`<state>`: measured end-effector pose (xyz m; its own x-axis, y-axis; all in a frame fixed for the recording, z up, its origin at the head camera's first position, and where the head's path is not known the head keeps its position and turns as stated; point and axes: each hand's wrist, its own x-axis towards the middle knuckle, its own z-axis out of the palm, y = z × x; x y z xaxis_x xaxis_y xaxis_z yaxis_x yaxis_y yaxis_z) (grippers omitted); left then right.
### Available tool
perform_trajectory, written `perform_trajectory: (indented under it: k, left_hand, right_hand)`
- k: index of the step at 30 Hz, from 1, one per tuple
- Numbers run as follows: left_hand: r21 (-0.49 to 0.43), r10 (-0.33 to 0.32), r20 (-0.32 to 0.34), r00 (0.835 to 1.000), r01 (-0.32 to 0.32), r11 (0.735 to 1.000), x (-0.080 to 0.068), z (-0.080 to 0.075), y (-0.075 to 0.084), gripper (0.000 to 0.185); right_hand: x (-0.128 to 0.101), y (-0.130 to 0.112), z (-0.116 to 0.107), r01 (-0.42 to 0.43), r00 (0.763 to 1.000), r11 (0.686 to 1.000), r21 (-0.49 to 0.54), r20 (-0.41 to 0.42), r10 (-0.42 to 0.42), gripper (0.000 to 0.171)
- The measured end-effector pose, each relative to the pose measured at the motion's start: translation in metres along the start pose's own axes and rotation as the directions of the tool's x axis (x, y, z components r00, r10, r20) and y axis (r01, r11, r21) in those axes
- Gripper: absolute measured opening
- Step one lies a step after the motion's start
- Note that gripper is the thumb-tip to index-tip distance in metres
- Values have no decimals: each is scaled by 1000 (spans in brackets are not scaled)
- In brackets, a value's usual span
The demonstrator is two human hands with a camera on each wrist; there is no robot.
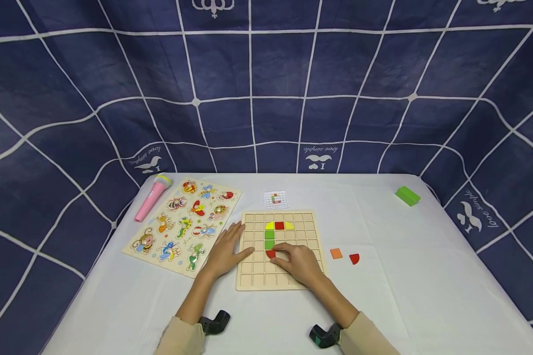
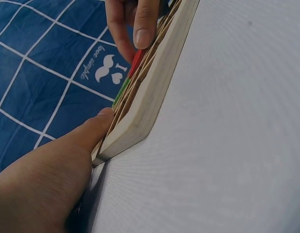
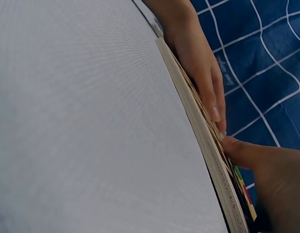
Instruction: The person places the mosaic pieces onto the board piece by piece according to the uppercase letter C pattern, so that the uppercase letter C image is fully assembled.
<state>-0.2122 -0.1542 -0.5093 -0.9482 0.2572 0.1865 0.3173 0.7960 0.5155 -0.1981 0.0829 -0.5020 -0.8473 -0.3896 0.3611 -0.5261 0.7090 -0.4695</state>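
Observation:
A wooden grid board (image 1: 253,281) lies on the white table. My left hand (image 1: 224,250) rests along its left edge with the fingers extended, the thumb on the board. At a middle cell, my right hand (image 1: 299,263) pinches a red piece (image 1: 271,254) between thumb and fingers; its full shape is partly hidden. Directly above it in the column sit two green squares (image 1: 269,239). The top row holds a red square (image 1: 279,226) between two yellow rounded pieces (image 1: 289,226). In the left wrist view, the red piece (image 2: 136,60) shows under the right fingertips.
Right of the board lie an orange square (image 1: 336,253) and a red quarter-circle (image 1: 354,258). A pattern card (image 1: 276,199) is behind the board. An insect puzzle board (image 1: 184,224) and pink toy microphone (image 1: 153,197) occupy the left; a green block (image 1: 407,195) lies far right.

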Motion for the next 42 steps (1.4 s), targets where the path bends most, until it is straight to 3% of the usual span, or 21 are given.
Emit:
perform_trajectory:
  k: [17, 28, 42]
  left_hand:
    - [-3, -3, 4, 1000, 3, 1000, 1, 0, -1, 78]
    - [0, -21, 22, 1000, 21, 1000, 1, 2, -3, 79]
    - [7, -13, 20, 1000, 13, 1000, 2, 3, -4, 80]
  right_hand:
    - [0, 1, 1, 29, 999, 999, -25, -23, -30, 38]
    - [-11, 3, -17, 12, 999, 1000, 3, -42, -12, 32]
    - [-46, 70, -78, -101, 990, 995, -13, -104, 99, 38]
